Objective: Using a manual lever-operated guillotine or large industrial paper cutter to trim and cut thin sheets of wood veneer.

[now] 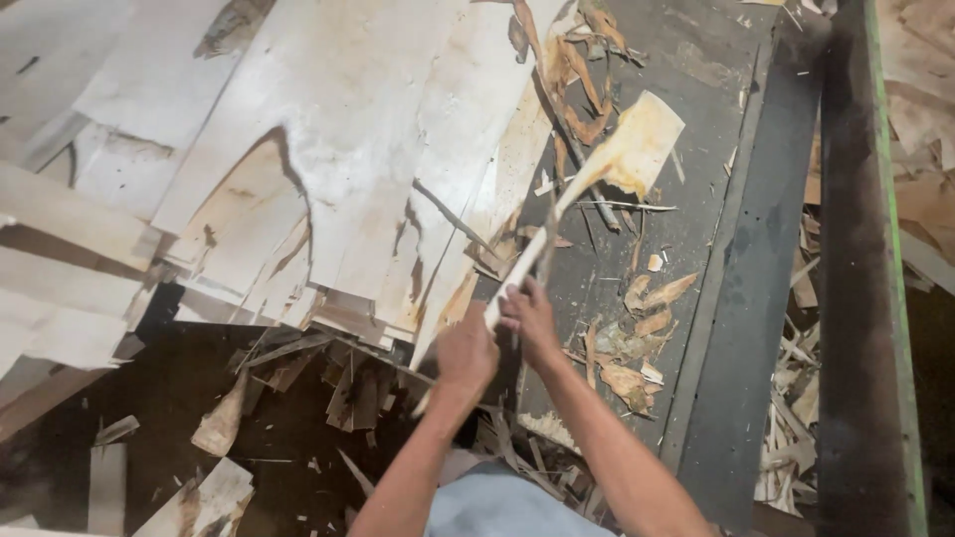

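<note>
Cloth, pale blue (487, 507), fills the bottom edge between two bare forearms that reach up and away from the camera. Left hand (466, 356) is curled into a fist around the lower end of a long pale strip (557, 214) of veneer; its grip is closed on the wood. Right hand (529, 316) sits just above and beside it, fingers wrapped round the same strip, so both hands pinch it close together near its near end. From there the strip runs up and to the right, narrow at the hands and widening into a ragged, yellow-stained flap at its far end, which hangs over the dark belt (696, 199).

Scraps (637, 338) of bark and splintered wood lie on the belt just right of the hands, and more slivers (791, 418) are heaped in the gap further right, beside a dark rail (860, 298) with a green edge.

Left of the hands, broken shards (348, 383) lie scattered over a dark floor. Beyond them a big pile of pale sheets (338, 129) spreads across the upper left, overlapping at slanted angles, some split and dark-streaked. Curled brown peelings (582, 75) lie at the top, where the pile meets the belt.
</note>
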